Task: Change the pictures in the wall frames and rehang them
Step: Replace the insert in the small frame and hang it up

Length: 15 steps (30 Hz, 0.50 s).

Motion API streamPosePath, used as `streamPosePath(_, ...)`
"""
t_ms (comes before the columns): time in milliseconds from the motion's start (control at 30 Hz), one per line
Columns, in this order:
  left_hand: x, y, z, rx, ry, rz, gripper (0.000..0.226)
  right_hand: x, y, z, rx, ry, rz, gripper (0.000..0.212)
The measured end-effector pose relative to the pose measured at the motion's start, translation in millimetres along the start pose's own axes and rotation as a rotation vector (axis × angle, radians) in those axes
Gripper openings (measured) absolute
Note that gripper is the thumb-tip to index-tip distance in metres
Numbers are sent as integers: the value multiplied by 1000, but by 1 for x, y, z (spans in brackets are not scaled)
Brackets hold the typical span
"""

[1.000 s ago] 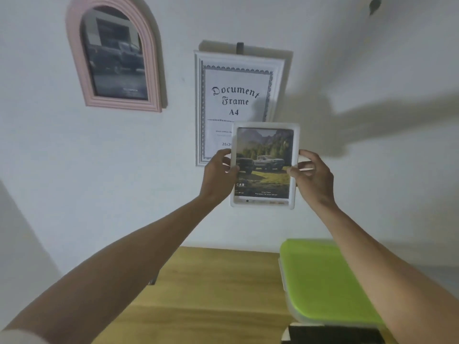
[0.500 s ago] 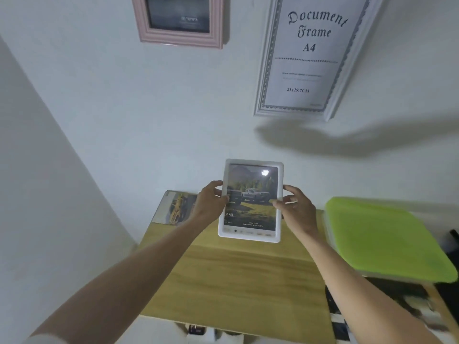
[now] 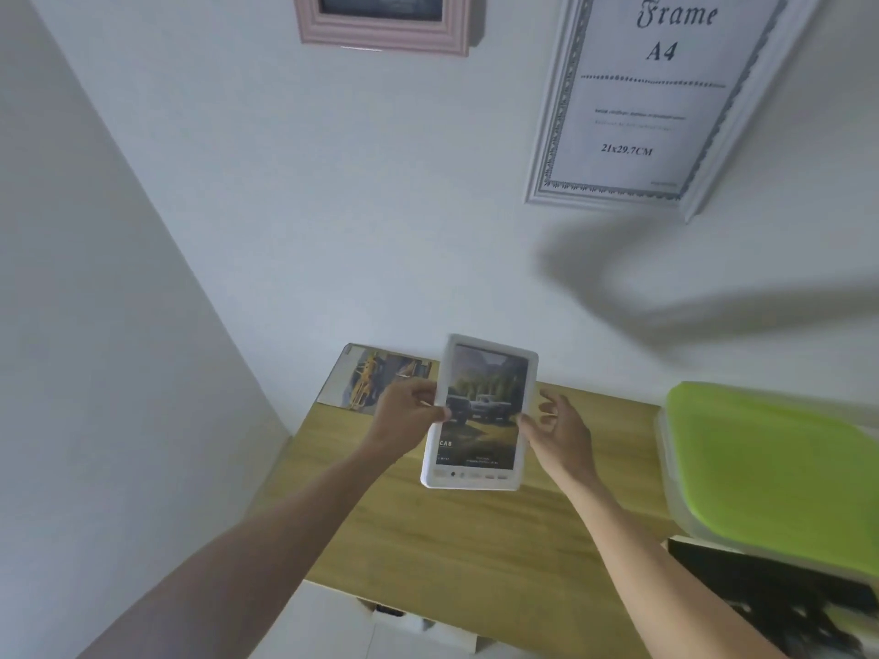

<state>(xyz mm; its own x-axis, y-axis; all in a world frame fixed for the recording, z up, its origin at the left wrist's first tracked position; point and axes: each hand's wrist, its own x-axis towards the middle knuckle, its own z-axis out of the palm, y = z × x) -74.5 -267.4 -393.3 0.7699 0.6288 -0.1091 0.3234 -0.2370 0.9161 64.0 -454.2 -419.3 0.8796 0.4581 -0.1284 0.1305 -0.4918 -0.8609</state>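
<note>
Head view: left hand (image 3: 410, 411) grips one white frame (image 3: 480, 416), right hand (image 3: 556, 432) seemingly pinching it

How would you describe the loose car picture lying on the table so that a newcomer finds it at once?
Start at the wooden table against the white wall and look to its far left corner. There, beyond the left hand, lies the loose print, flat and unframed. It shows a yellow car, unlike the white frame held by both hands, whose picture shows trucks before mountains.

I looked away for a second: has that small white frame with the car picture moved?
Yes. The small white frame has come down from beside the document frame on the wall to just above the wooden table.
</note>
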Motion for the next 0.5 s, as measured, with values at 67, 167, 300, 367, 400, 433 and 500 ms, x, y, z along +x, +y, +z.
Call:
streamPosePath(67, -2, -2, 8, 30, 49, 19, 24, 3, -11, 7, 46, -17, 0, 54)
streamPosePath(167, -8, -1, 22, 104, 119, 68, 25, 3, -40, 13, 145, -85, -35, 45)
streamPosePath(300, -13, -7, 46, 233, 194, 228, 23, 7, -62, 26, 235, -145, -24, 47)
streamPosePath(367, -13, -10, 58, 318, 199, 318, 25, 13, -65, 28, 236, -140, -4, 47)
streamPosePath(400, -12, -13, 63, 361, 186, 339, 27, 15, -66, 28, 215, -136, 4, 38)
streamPosePath(433, -11, -16, 67, 396, 172, 357, 30, 18, -66, 27, 191, -126, 14, 27)
streamPosePath(500, -7, -21, 71, 417, 150, 429, 33, 24, -61, 24, 185, -114, 51, 15)
